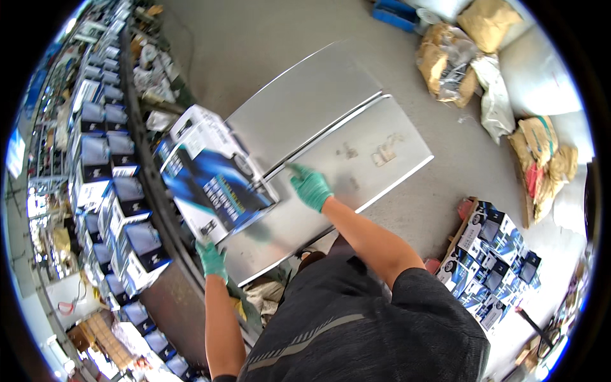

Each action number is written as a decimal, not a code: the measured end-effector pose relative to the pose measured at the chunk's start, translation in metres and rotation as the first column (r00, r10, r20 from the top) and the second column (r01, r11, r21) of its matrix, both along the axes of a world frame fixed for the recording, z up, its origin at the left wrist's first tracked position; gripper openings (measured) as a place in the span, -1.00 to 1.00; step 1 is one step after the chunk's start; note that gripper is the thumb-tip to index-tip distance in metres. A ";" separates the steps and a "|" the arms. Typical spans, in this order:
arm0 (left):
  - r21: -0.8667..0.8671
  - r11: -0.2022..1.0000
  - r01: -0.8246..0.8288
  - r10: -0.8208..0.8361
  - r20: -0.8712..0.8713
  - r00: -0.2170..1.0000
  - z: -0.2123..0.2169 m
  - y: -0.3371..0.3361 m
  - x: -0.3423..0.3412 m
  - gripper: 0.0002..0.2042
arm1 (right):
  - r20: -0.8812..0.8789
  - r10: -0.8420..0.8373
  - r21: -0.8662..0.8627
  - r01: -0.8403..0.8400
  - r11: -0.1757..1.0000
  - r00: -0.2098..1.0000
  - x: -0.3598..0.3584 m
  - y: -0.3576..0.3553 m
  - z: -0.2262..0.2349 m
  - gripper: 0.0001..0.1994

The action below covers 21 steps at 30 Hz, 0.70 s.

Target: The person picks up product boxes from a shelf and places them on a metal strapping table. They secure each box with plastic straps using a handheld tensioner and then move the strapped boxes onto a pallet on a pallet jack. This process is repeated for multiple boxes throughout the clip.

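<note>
A large blue, white and black printed cardboard box point(219, 178) lies over the left part of a metal-topped table point(382, 121), beside a conveyor rail. Its white end flap point(191, 124) stands up at the far end. My left hand point(212, 260), in a green glove, is at the box's near corner, with the thumb and fingers on either side of it. My right hand point(310, 186), gloved in the same green, is over the tabletop just right of the box. Its fingers are apart, the index pointing toward the table's seam, and nothing is in it.
Along the left, a dark conveyor rail point(141, 146) runs beside rows of similar boxes point(137, 248). More boxes point(490, 261) are stacked at the right on the floor. Brown sacks point(445, 63) and a blue crate point(394, 14) stand at the far right.
</note>
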<state>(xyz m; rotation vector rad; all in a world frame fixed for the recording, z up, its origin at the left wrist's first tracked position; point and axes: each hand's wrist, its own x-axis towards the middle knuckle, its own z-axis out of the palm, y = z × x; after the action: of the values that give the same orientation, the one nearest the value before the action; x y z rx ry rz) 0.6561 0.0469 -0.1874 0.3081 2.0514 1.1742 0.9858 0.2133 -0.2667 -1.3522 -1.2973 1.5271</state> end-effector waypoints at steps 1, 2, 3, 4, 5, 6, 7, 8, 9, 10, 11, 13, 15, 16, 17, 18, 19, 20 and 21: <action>-0.065 0.997 0.035 -0.037 -0.027 0.999 0.007 -0.002 0.001 -0.29 | 0.189 -0.057 0.059 0.047 0.997 0.980 0.031 0.025 0.000 -0.67; -0.080 0.994 0.076 -0.079 -0.036 0.996 0.011 0.005 0.005 -0.27 | 0.718 -0.343 0.543 -0.179 0.820 0.606 0.071 0.055 -0.028 -0.71; -0.102 0.991 0.082 -0.087 -0.050 0.995 0.011 -0.003 0.003 -0.23 | 0.349 -0.487 0.459 0.307 0.834 0.801 0.103 0.081 -0.015 -0.70; -0.128 0.985 0.113 -0.124 -0.086 0.989 0.009 -0.002 0.001 -0.21 | 0.355 -0.671 0.573 0.416 0.706 0.651 0.139 0.109 -0.023 -0.71; -0.153 0.981 0.120 -0.136 -0.095 0.986 0.011 -0.002 0.004 -0.21 | 0.453 -0.710 0.617 0.385 0.686 0.539 0.173 0.132 -0.017 -0.67; -0.177 0.976 0.128 -0.147 -0.099 0.984 0.011 0.000 0.004 -0.22 | 0.533 -0.674 0.519 0.431 0.738 0.512 0.201 0.151 -0.013 -0.62; -0.202 0.970 0.133 -0.156 -0.102 0.982 0.010 0.001 0.001 -0.22 | 0.610 -0.624 0.412 0.476 0.777 0.488 0.222 0.167 -0.014 -0.57; -0.214 0.967 0.140 -0.164 -0.099 0.981 0.011 0.002 0.000 -0.22 | 0.694 -0.482 0.225 0.475 0.851 0.535 0.239 0.184 -0.017 -0.53; -0.222 0.964 0.143 -0.168 -0.099 0.981 0.011 0.004 -0.001 -0.22 | 0.742 -0.327 0.028 0.460 0.888 0.586 0.251 0.202 -0.021 -0.48; -0.233 0.960 0.153 -0.181 -0.105 0.978 0.012 0.004 -0.003 -0.23 | 0.755 -0.163 -0.169 0.428 0.888 0.635 0.261 0.220 -0.029 -0.44; -0.245 0.957 0.155 -0.187 -0.114 0.976 0.012 0.005 -0.004 -0.22 | 0.749 -0.135 -0.178 0.393 0.902 0.648 0.269 0.234 -0.039 -0.42; -0.267 0.950 0.162 -0.202 -0.130 0.971 0.012 0.010 -0.004 -0.21 | 0.738 -0.081 -0.193 0.325 0.926 0.669 0.283 0.259 -0.085 -0.38; -0.284 0.942 0.178 -0.221 -0.125 0.967 0.014 0.007 -0.004 -0.19 | 0.737 -0.132 -0.155 0.355 0.922 0.663 0.280 0.268 -0.099 -0.42; -0.289 0.941 0.175 -0.218 -0.123 0.968 0.014 0.002 -0.006 -0.19 | 0.702 -0.151 -0.164 0.364 0.917 0.697 0.276 0.266 -0.094 -0.43; -0.291 0.938 0.186 -0.227 -0.115 0.967 0.016 0.003 -0.005 -0.18 | 0.669 -0.179 -0.171 0.384 0.907 0.721 0.278 0.260 -0.090 -0.44; -0.304 0.936 0.176 -0.222 -0.125 0.967 0.020 0.005 0.000 -0.18 | 0.613 -0.403 0.040 0.482 0.875 0.680 0.275 0.247 -0.088 -0.50; -0.296 0.937 0.187 -0.233 -0.126 0.964 0.017 0.009 -0.001 -0.20 | 0.562 -0.532 0.103 0.584 0.805 0.634 0.281 0.248 -0.084 -0.56; -0.284 0.937 0.202 -0.245 -0.125 0.961 0.014 0.013 -0.002 -0.22 | 0.500 -0.653 0.163 0.679 0.716 0.569 0.290 0.248 -0.079 -0.61; -0.279 0.941 0.191 -0.235 -0.134 0.963 0.009 0.008 -0.005 -0.24 | 0.209 -0.770 0.117 0.766 0.632 0.603 0.275 0.238 -0.052 -0.67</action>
<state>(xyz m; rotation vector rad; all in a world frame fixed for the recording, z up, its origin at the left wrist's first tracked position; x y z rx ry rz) 0.6507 0.0549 -0.1786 0.4982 2.2229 0.7546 1.2604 0.4512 -0.3182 -1.8078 -0.6541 0.7447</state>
